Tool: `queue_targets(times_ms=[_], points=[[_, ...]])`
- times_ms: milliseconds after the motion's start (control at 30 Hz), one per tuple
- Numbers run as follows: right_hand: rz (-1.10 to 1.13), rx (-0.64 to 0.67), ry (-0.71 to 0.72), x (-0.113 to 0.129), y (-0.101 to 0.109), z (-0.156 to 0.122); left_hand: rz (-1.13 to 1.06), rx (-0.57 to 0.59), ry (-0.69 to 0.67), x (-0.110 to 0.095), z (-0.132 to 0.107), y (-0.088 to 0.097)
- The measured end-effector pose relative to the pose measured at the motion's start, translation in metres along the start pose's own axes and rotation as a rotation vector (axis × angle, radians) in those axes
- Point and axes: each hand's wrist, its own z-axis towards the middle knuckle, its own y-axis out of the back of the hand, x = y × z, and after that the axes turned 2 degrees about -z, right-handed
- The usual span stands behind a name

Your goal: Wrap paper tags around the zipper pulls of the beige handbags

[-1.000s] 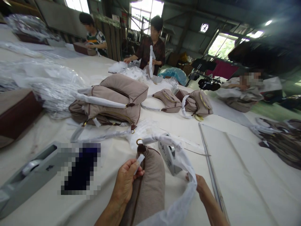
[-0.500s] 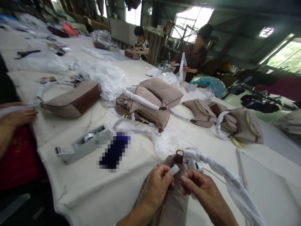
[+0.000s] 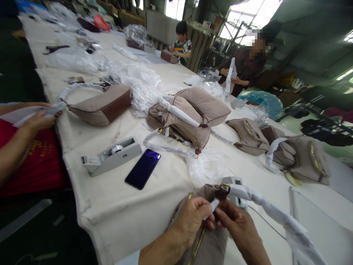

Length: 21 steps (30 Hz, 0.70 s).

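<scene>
A taupe handbag [image 3: 212, 243] with a gold zipper lies in front of me at the bottom of the view. Its strap [image 3: 264, 202], wrapped in white paper, runs off to the right from a gold ring. Between thumb and finger of my left hand [image 3: 193, 219] is a small white strip [image 3: 214, 204], over the end of the zipper. My right hand [image 3: 238, 222] is closed in a pinch at the bag's end, just below the ring and close to the strip. What its fingertips grip, if anything, is hidden.
A black phone [image 3: 143, 169] and a grey tape dispenser [image 3: 114, 154] lie on the white-covered table. Another tape dispenser [image 3: 234, 182] stands behind my bag. More handbags [image 3: 182, 121] and clear plastic [image 3: 146, 88] lie beyond. A co-worker's hands [image 3: 41, 117] hold white paper at left; two people work behind.
My right hand has closed in toward the white strip and my left hand. The camera view has shifted, so the table's things appear further right or left-edge contents show more.
</scene>
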Motion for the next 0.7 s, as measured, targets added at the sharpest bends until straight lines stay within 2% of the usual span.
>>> queue_targets(times_ms=[100, 167, 300, 367, 467, 600, 700], points=[[-0.075, -0.201, -0.003, -0.008, -0.010, -0.003, -0.130, 0.055, 0.151, 0.002, 0.000, 0.000], [-0.096, -0.287, -0.023, -0.015, -0.015, -0.003, -0.180, 0.072, 0.233, 0.005, 0.001, 0.001], [-0.046, -0.313, -0.060, -0.028, -0.016, -0.002, -0.234, 0.079, 0.275, 0.011, 0.000, -0.002], [0.077, -0.253, -0.125, -0.030, -0.014, -0.003, -0.242, 0.114, 0.241, 0.012, 0.000, -0.004], [0.387, -0.096, -0.243, -0.027, -0.014, -0.006, -0.267, 0.157, 0.245, 0.010, 0.000, -0.004], [0.706, 0.115, -0.279, -0.021, -0.012, -0.012, -0.319, 0.177, 0.367, 0.009, 0.006, 0.006], [0.761, 0.260, -0.304, -0.028, -0.007, -0.014, -0.343, 0.218, 0.540, 0.008, 0.011, 0.013]])
